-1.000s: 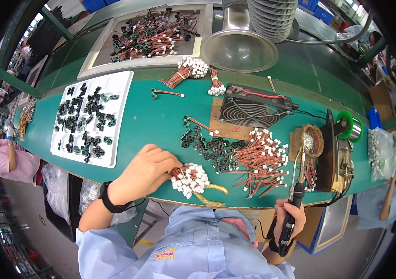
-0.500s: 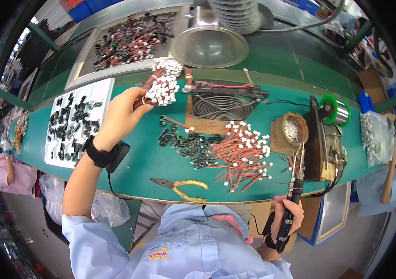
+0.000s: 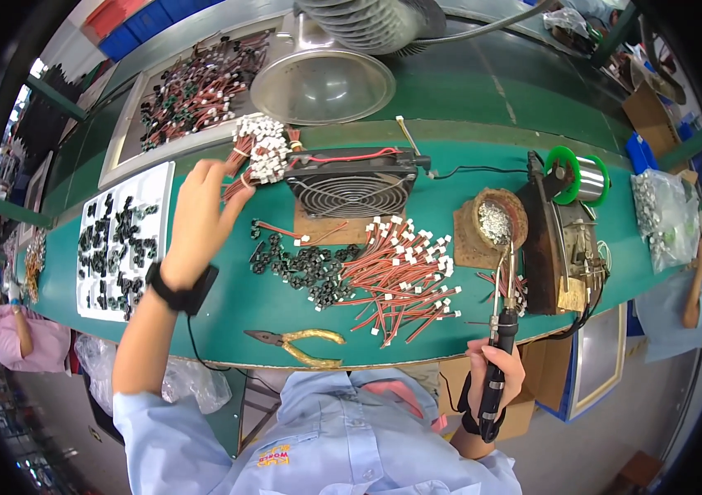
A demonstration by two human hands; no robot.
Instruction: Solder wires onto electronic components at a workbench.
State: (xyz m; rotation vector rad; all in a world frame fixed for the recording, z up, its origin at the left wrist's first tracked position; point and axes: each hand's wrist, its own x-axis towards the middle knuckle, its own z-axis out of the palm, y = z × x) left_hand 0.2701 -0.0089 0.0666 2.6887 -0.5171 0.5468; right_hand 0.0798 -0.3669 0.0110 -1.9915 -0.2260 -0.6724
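My left hand [image 3: 200, 216] is at the left of the bench, fingers apart and thumb stretched out, beside bundles of red-brown wires with white connectors [image 3: 267, 150]. Its fingertips are close to the tied wires, and nothing shows inside the hand. My right hand [image 3: 499, 375] is closed round the black handle of a soldering iron [image 3: 506, 330] with a thin feed tube along it. The iron's tip points up by a round pot [image 3: 514, 213] of whitish bits. Loose wires with white connectors [image 3: 400, 268] and small black parts [image 3: 305, 268] lie between my hands.
A black fan [image 3: 352, 191] stands behind the loose wires. Pliers with yellow handles [image 3: 309, 337] lie at the near edge. A white tray of black parts [image 3: 157, 186] is at left, a green solder spool [image 3: 577, 180] at right. Co-workers are at both sides.
My left hand has loosened from the wire bundle, its fingers now spread, and the bundle rests by the fan. The whole view has shifted slightly; the right hand keeps the iron.
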